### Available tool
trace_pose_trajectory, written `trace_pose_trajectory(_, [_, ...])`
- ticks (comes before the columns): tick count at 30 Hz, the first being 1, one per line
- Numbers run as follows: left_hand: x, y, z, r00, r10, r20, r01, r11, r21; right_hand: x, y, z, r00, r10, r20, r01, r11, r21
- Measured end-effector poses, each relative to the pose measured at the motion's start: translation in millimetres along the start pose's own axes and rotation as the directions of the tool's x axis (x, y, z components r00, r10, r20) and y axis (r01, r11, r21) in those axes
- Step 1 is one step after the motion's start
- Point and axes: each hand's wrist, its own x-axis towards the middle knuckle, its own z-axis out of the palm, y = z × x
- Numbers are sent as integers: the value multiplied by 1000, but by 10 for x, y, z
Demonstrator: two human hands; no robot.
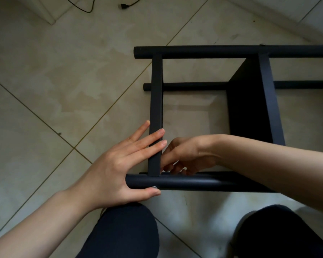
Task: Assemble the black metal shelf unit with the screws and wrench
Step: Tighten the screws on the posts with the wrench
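The left hand (117, 164) lies with straight fingers flat against the outer side of the near flat crossbar (156, 116), and its thumb presses under the near round tube (185, 182), just beside a small silver screw head (154, 187); this grip is open and is curled round nothing. The right hand (186, 155) reaches in from the right, inside the frame, with fingers curled down at the corner where the crossbar meets the tube; whether this grip holds something I cannot tell, because the fingertips are hidden behind the tube. The black metal shelf unit (250, 101) lies on its side on the tiled floor (63, 81), directly in front of the person's knees (127, 231), and continues out of view to the right. Far on the floor, a black cable (131, 4) with a plug lies.
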Motion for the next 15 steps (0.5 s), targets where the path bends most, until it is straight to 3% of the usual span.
trace_pose_trajectory(3, [8, 1, -3, 1000, 1, 1, -1, 1000, 2, -27, 1, -12, 1000, 2, -10, -3, 999, -35])
trace_pose_trajectory(7, [7, 3, -3, 1000, -2, 0, 2, 1000, -3, -22, 11, -11, 999, -22, 30, 20, 999, 47])
trace_pose_trajectory(11, [7, 7, -7, 1000, -2, 2, 2, 1000, 4, 4, 8, -1, 1000, -22, -18, 22, 999, -24])
trace_pose_trajectory(15, [12, 10, -9, 1000, -4, 1, 4, 1000, 10, -19, 22, -33, 999, -37, 37, 35, 998, 47])
